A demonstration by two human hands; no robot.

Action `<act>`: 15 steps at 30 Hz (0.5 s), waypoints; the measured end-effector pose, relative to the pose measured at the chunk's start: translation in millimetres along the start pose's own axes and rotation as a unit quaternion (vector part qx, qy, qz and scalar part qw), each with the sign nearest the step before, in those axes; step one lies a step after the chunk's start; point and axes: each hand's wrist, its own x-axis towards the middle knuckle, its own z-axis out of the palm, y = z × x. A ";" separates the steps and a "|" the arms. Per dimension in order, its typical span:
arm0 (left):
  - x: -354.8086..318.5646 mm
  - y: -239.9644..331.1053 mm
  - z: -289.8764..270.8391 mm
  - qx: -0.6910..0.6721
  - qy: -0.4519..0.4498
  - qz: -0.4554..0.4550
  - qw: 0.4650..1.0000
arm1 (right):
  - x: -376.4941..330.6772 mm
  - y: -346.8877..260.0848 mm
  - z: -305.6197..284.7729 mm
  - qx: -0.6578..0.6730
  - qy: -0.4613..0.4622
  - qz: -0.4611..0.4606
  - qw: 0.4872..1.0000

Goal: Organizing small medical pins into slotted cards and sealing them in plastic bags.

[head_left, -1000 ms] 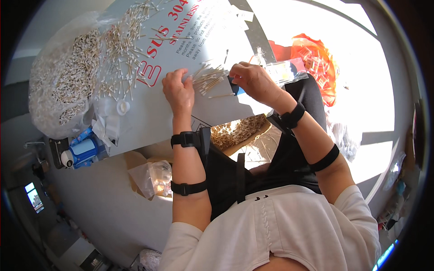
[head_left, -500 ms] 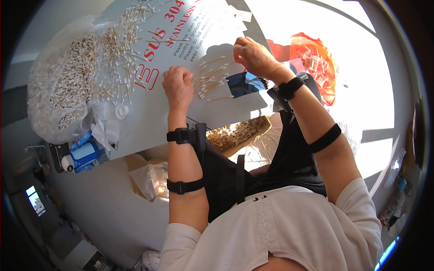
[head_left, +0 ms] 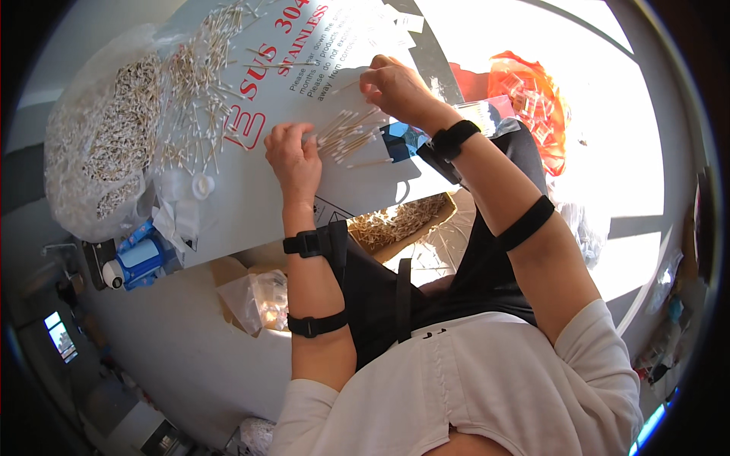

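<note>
A small fan of cotton swabs (head_left: 350, 137) lies on the grey printed sheet between my hands. My left hand (head_left: 295, 159) is just left of this pile, its fingers bent and the thumb apart from the index finger. Nothing shows in its grasp. Above the pile, my right hand (head_left: 399, 90) has its fingers curled in a pinch, and a thin cotton swab (head_left: 346, 87) appears to stick out to the left of the fingertips. A dark blue glossy packet (head_left: 401, 142) lies below the right hand, partly under the swab ends.
A clear bag (head_left: 122, 129) full of swabs rests at the left, with loose swabs (head_left: 201, 99) beside it. A blue-and-white bottle (head_left: 141, 258) stands near the sheet's edge. A box of swabs (head_left: 403, 228) is below the table; an orange bag (head_left: 525, 99) with clear boxes sits right.
My right hand has moved left and slightly up, over the sheet. My left hand has shifted slightly left, and its fingers have loosened. The swab pile looks much the same.
</note>
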 end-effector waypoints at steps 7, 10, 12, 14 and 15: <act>-14.4 0.5 2.5 -0.040 0.038 0.001 0.998 | -10.7 9.7 2.6 -0.029 0.003 -0.032 0.999; -15.2 3.6 0.6 -0.046 0.024 0.005 0.999 | -16.7 8.2 0.4 0.011 -0.007 -0.036 0.999; -16.5 7.9 1.6 -0.033 0.036 0.004 0.999 | -21.4 2.1 -0.7 0.044 -0.003 -0.054 0.998; -17.9 11.7 3.5 -0.022 0.048 0.005 0.999 | -27.2 -1.1 -1.3 0.068 0.043 -0.077 0.994; -19.0 13.0 4.3 -0.015 0.046 0.010 0.999 | -28.8 0.7 -0.2 0.067 0.044 -0.077 0.994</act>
